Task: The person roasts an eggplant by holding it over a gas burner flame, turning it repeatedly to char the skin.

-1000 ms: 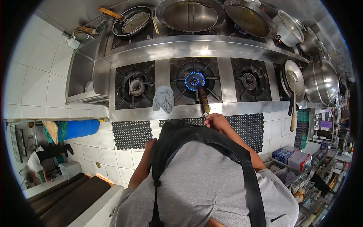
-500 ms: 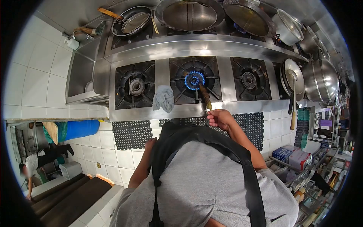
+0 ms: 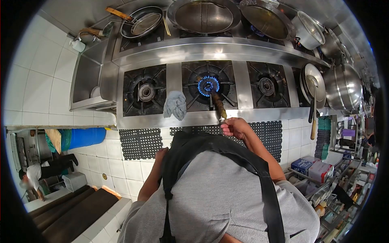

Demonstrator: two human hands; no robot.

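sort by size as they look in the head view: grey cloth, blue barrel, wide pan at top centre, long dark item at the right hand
1. wide pan
2. blue barrel
3. grey cloth
4. long dark item: least area, though its length looks much like the cloth's

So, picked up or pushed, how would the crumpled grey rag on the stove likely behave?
The rag should flop, since it lies in loose, crumpled folds. It is probably light, being a small bundle of fabric, though dampness can't be judged. Rolling seems unlikely with that irregular shape.
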